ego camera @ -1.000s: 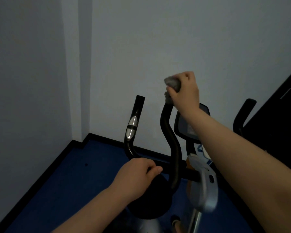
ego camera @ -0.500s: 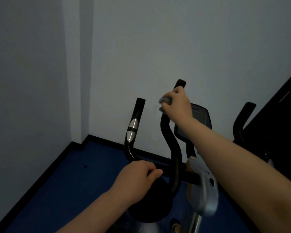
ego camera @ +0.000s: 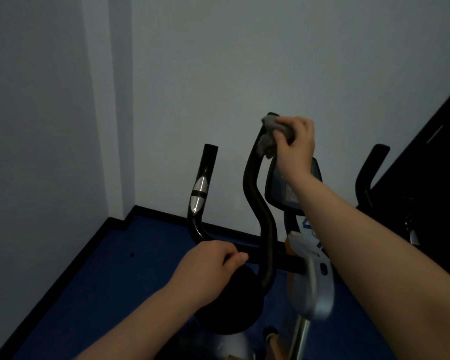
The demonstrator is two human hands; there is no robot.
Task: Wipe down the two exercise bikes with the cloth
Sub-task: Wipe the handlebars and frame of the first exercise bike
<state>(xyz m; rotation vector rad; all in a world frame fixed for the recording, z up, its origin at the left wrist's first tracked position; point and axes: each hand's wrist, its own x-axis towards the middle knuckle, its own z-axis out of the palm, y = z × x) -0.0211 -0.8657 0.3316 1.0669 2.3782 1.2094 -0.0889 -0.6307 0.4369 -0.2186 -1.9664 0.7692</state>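
Now we see our left hand [ego camera: 208, 266] low in the view, its fingers curled around the black crossbar [ego camera: 283, 265] of the near exercise bike [ego camera: 260, 222]. Just above this hand rises the left handlebar [ego camera: 202, 193], with a silver sensor plate on it. To the right of the left hand stands the curved right handlebar [ego camera: 257, 198], and at its top our right hand [ego camera: 295, 144] grips the grey cloth [ego camera: 270, 136], wrapped around the bar's end. Directly under the right wrist sits the bike's console [ego camera: 278, 188]. Further right of that hand, we see a dark handlebar of the second bike [ego camera: 369, 172], beside a black surface.
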